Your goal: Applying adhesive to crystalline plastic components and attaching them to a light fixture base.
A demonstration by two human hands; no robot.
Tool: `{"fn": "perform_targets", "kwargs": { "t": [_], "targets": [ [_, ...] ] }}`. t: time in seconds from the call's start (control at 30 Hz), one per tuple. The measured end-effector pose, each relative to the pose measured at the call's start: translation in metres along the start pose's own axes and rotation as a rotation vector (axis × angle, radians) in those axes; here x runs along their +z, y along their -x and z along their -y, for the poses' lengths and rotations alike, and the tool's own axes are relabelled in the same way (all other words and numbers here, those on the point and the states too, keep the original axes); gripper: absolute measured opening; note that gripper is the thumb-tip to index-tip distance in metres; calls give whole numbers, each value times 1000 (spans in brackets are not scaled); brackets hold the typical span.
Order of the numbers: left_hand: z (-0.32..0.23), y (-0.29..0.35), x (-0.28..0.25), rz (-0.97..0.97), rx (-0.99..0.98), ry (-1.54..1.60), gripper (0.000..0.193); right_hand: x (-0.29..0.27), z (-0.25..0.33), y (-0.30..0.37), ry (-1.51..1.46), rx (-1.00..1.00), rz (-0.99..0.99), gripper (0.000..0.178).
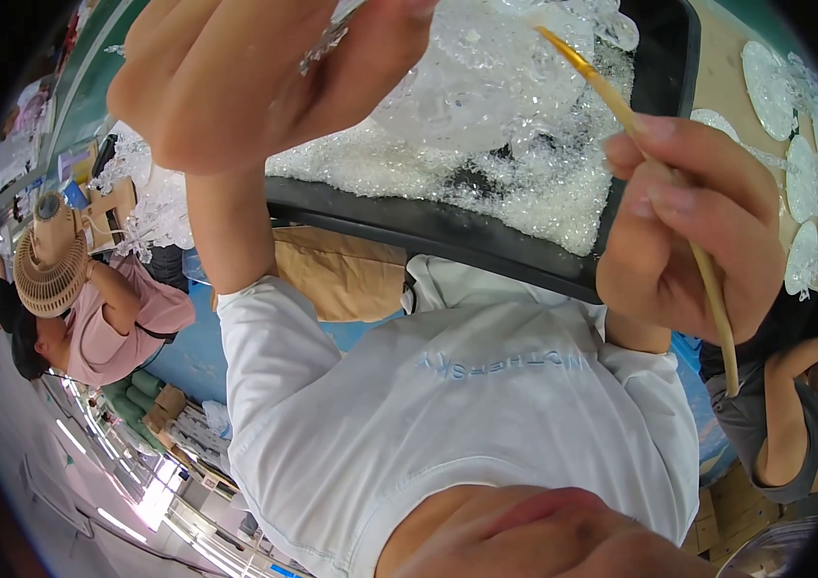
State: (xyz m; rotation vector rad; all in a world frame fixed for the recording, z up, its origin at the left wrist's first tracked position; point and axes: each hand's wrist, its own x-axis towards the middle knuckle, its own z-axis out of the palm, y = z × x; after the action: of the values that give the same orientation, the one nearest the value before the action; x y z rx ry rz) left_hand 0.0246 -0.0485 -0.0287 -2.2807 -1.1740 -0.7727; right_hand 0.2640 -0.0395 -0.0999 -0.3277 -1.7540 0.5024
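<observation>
My left hand (226,87) is raised at the upper left, its fingers closed in a pinch around a clear, shiny piece (328,40). Most of that piece is hidden by the fingers and the top edge of the picture. On the right, my right hand (693,226) grips a thin paintbrush (615,100) with a pale wooden handle and a gold-coloured ferrule. The brush slants up and left, its tip over a black tray (361,223). Glittering clear granules (563,212) lie in the tray, with larger transparent pieces (457,91) on top of them.
Flat clear pieces (802,183) lie on the tan tabletop right of the tray. More clear pieces (154,207) are heaped at the left, near a beige fan (51,255). A person in pink (115,332) is at the far left; another in grey (794,424) is at the right.
</observation>
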Motion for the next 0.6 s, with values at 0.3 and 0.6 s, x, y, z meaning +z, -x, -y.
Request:
{"fn": "perform_targets", "kwargs": {
  "t": [0.3, 0.6],
  "targets": [
    [-10, 7, -1, -42, -133, -23, 20, 2, 2, -2, -81, 149, -49, 14],
    [27, 27, 2, -97, -25, -267, 18, -7, 1, 4, 7, 127, -65, 14]
  ]
}}
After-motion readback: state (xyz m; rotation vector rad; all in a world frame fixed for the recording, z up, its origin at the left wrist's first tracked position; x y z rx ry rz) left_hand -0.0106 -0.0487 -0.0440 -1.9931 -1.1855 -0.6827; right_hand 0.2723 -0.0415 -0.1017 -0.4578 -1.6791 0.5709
